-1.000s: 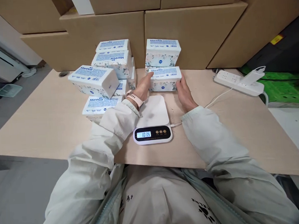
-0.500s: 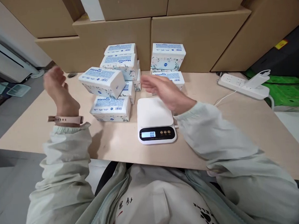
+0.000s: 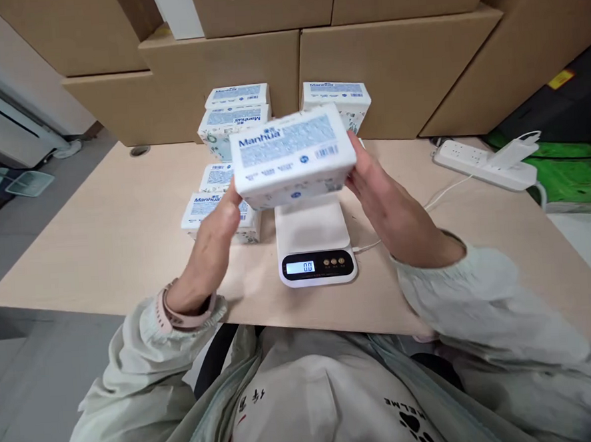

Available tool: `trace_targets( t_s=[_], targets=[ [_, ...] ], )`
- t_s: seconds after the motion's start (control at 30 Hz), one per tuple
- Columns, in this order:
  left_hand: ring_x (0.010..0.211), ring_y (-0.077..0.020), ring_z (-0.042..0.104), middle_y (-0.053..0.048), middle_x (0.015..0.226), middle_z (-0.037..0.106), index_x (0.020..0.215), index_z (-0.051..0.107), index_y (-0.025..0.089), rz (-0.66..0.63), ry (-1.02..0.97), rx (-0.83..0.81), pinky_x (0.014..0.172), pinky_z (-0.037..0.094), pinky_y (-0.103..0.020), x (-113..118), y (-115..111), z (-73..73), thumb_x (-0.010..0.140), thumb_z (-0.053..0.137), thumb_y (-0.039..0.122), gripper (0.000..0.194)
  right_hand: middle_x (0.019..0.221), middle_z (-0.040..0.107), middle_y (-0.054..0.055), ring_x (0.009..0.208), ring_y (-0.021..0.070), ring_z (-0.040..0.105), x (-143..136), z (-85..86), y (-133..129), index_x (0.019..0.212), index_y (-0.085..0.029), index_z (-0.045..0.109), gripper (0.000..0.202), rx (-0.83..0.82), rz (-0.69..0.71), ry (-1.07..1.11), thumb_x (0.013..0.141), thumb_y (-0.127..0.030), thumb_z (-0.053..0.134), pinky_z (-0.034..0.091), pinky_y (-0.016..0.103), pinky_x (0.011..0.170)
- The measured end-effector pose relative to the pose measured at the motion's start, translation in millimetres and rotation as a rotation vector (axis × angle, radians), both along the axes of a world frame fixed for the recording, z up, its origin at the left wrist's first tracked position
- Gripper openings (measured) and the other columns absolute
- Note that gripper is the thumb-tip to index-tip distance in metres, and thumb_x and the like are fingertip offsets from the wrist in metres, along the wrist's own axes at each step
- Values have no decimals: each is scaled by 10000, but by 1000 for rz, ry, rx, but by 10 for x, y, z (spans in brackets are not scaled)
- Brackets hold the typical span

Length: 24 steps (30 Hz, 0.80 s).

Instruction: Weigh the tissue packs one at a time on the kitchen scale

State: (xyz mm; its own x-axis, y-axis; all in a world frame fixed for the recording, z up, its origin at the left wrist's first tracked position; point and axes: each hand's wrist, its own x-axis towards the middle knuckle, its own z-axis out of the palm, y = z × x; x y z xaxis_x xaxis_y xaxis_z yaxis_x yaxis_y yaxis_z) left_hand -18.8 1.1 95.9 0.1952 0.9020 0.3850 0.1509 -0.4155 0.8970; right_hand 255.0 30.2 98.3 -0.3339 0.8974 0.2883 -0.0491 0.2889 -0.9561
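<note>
Between both palms I hold a white and blue tissue pack (image 3: 291, 151) marked Manhua, slightly tilted in the air. My left hand (image 3: 213, 236) presses its left end, and my right hand (image 3: 387, 199) grips the right end; most fingertips are hidden behind it. Below the pack sits a white digital scale (image 3: 313, 230), its display reading 0.0 and its plate bare where it shows. Left of the scale, a front tissue pack (image 3: 246, 232) is partly covered by my left hand. Further back are a stacked tissue pack (image 3: 234, 125) and others around it.
More tissue packs (image 3: 335, 95) stand at the back right, partly hidden by the held one. Cardboard boxes (image 3: 401, 74) wall off the table's far side. A white power strip (image 3: 485, 166) lies at the right, and a white cable (image 3: 439, 199) runs toward the scale.
The top tissue pack of the front left stack is now between my hands, lifted and carried right above the scale. Both hands were apart from it before.
</note>
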Motion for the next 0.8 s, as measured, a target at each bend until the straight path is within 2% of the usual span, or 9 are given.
trace_targets(
  t_s=[0.13,0.2,0.3,0.4,0.47,0.57,0.67,0.8],
  targets=[
    [1695,-336,368,33,1742,500,1648,556,341,-37,126,-31,1439,273,-574,93,-48,-291,1140,454,583,572,1831,336,-133,1756,285,222,230,-301,-244,1751,-475,259,754,-103,-10,-51,1075,-761,432,214,580,1454],
    [1643,-360,457,8,1715,537,1671,524,333,-32,179,-78,1425,288,-615,102,-33,-389,1136,456,589,596,1848,272,-146,1762,279,197,253,-486,-269,1752,-477,240,743,-159,-5,-41,1084,-743,426,190,592,1459],
    [1580,-382,538,-7,1700,555,1701,470,346,-9,240,-69,1400,330,-651,100,-16,-476,1127,458,607,631,1834,302,-150,1754,267,233,270,-726,-253,1738,-488,270,708,-203,-4,10,1091,-722,437,200,622,1452],
    [1697,-348,358,36,1798,402,1736,376,398,18,276,15,1437,263,-614,125,-23,-578,1128,490,565,641,1800,398,-127,1723,254,327,300,-908,-247,1688,-480,409,628,-177,-92,33,1097,-678,488,250,611,1441],
    [1752,-309,210,61,1856,256,1767,272,413,25,258,118,1464,188,-563,176,-36,-682,1134,485,537,679,1726,539,-80,1655,259,460,329,-995,-256,1600,-444,569,543,-110,-247,77,1091,-633,552,305,594,1422],
    [1773,-312,94,60,1891,103,1799,134,375,12,195,243,1475,106,-540,283,-55,-853,1129,425,596,763,1518,746,-6,1466,272,668,374,-1064,-266,1469,-385,714,457,-30,-465,154,1087,-597,578,406,589,1361],
    [1776,-333,-16,74,1897,0,1806,43,353,-8,126,228,1474,32,-551,348,-80,-973,1107,365,685,838,1398,809,22,1360,270,732,401,-1071,-266,1420,-356,750,454,-22,-559,162,1104,-594,528,454,581,1308],
    [1770,-335,-86,130,1890,-44,1794,15,423,-19,60,139,1473,16,-564,315,-126,-1033,1084,344,748,848,1331,834,47,1284,276,760,395,-1052,-269,1370,-319,778,481,-51,-583,151,1100,-614,510,513,568,1223]
  ],
)
